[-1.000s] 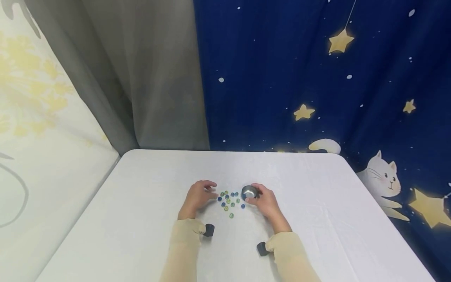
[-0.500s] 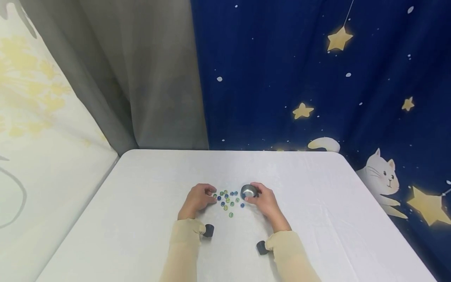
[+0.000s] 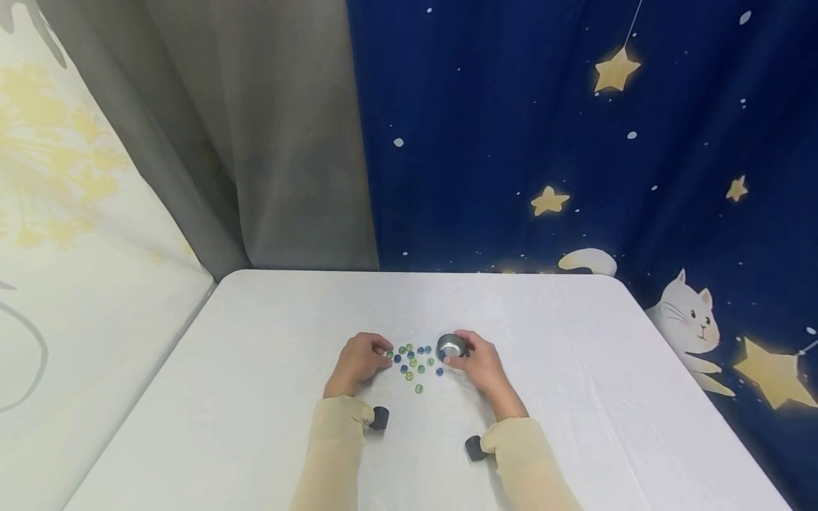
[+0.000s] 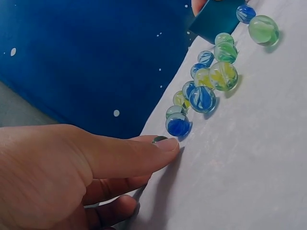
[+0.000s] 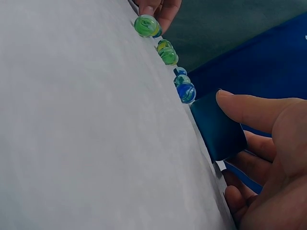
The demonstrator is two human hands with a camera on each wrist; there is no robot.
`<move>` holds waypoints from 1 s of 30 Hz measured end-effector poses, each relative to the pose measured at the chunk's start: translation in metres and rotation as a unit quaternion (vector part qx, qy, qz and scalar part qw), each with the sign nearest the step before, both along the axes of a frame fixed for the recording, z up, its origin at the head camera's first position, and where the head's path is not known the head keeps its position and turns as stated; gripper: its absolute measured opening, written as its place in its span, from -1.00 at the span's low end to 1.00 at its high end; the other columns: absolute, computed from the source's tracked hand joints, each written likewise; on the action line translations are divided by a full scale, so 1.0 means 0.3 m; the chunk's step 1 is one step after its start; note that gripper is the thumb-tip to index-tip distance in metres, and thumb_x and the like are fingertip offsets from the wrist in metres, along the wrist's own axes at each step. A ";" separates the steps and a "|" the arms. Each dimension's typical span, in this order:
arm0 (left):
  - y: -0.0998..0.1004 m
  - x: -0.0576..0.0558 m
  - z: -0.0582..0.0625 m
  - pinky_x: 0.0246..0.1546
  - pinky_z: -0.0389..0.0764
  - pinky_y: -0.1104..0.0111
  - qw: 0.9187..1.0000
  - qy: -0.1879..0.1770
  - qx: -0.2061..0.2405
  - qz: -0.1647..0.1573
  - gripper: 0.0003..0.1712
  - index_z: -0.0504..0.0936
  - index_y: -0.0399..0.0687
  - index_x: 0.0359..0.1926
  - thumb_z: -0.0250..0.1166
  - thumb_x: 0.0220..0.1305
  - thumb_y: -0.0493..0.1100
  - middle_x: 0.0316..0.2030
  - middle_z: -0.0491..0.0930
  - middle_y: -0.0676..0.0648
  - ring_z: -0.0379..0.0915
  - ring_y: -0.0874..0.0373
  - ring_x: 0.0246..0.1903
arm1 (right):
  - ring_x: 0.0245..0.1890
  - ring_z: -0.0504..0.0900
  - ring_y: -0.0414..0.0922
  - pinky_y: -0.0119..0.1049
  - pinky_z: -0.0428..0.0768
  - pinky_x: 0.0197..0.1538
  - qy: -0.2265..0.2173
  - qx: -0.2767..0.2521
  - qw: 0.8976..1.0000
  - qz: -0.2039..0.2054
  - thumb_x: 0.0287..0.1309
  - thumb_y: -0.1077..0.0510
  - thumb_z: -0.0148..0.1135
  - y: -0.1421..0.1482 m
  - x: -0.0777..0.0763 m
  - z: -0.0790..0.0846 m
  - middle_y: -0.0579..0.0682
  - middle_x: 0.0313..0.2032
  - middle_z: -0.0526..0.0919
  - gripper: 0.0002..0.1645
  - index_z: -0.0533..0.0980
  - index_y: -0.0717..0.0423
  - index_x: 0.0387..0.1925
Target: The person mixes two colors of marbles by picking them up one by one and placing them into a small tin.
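In the head view my left hand (image 3: 361, 363) is at the left edge of a loose group of glass marbles (image 3: 413, 363), in green, yellow and blue. Its thumb and index finger pinch a green marble (image 3: 390, 354); in the left wrist view the thumb hides most of that marble (image 4: 159, 139). My right hand (image 3: 481, 363) holds a small round metal cup (image 3: 451, 346) by its side, just right of the marbles. The cup is silvery inside and dark blue-teal outside in the right wrist view. Its mouth faces up; I cannot tell what lies inside.
A white cloth covers the table (image 3: 224, 397). Beyond its far edge hang a grey curtain (image 3: 300, 142) and a blue curtain (image 3: 473, 142) with stars. One green marble (image 3: 419, 389) lies nearest to me, apart from the group.
My left hand has come slightly down toward the table, and its thumb and index finger have closed on the green marble. The right hand and cup have stayed in place.
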State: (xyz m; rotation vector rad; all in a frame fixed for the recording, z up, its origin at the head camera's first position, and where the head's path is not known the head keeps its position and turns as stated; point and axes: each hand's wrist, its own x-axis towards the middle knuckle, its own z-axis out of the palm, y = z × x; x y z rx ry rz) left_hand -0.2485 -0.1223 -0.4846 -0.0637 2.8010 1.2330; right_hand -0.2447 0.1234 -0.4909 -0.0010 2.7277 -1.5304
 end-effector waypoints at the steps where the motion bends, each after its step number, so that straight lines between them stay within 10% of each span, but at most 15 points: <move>1: 0.001 -0.001 -0.001 -0.19 0.46 0.18 1.000 0.000 0.000 0.001 -0.76 0.73 -0.02 -0.25 0.48 -0.02 -0.28 -0.40 0.54 0.03 0.43 0.10 -0.32 | 0.26 0.39 0.14 0.10 0.22 0.29 0.000 -0.001 1.000 0.000 -0.06 0.20 0.48 0.000 -0.001 0.000 0.15 0.14 0.55 -0.30 0.48 0.10 0.19; 30: 0.004 -0.002 -0.001 -0.20 0.46 0.18 1.000 0.021 -0.002 0.012 -0.81 0.72 -0.04 -0.29 0.45 0.00 -0.27 -0.46 0.54 0.04 0.44 0.12 -0.36 | 0.27 0.37 0.15 0.11 0.21 0.30 0.009 0.009 1.000 0.010 -0.10 0.25 0.49 0.006 -0.006 -0.005 0.16 0.16 0.54 -0.27 0.47 0.11 0.19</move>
